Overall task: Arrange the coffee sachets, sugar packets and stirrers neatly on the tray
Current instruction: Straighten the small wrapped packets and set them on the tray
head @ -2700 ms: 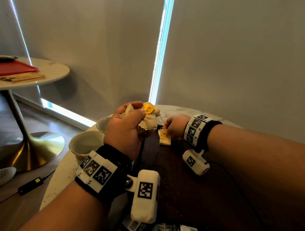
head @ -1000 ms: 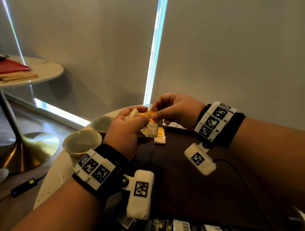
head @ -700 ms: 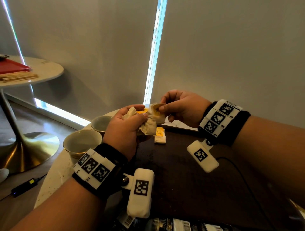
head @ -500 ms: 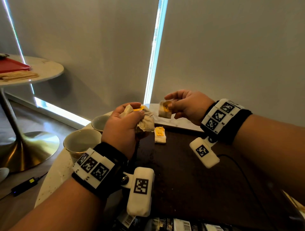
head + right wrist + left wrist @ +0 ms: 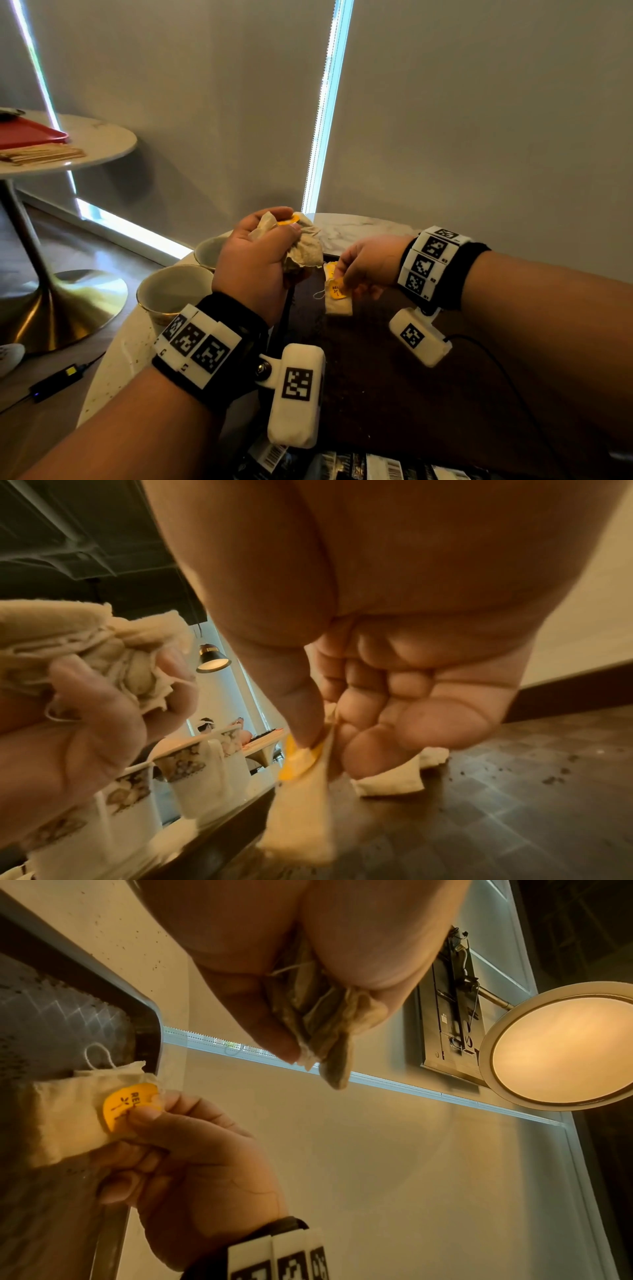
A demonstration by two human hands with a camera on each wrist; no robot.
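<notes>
Left hand (image 5: 255, 260): is curling its fingers round a bunch of sachets (image 5: 303, 250), squeezing them against the palm above the table.
Bunch of sachets: is crumpling in that grasp; in the left wrist view its pale corners are sticking out past the fingertips, pointing away from the wrist, and a yellow tag (image 5: 287, 220) is showing at the top of the fist.
Right hand (image 5: 368, 265): is pinching a single sachet (image 5: 337, 298) between thumb and forefinger, the other fingers folding in toward the palm.
Single sachet: is hanging below the pinch with its long axis close to vertical, the free end pointing down at the tray (image 5: 394, 387); whether that end is touching the tray I cannot tell.
Sachet tag (image 5: 128, 1106): is lying under the thumb tip, yellow with dark print, at the upper end of the sachet; a loop of white string (image 5: 99, 1056) is curling out beside it.
Second loose sachet (image 5: 390, 779): is lying flat on the tray just behind the pinching fingers.
Tray: is sitting dark and speckled with crumbs beneath both hands.
Cups (image 5: 173, 294): are standing beside the left fist, off the tray's edge, on the pale marble table (image 5: 113, 366).
</notes>
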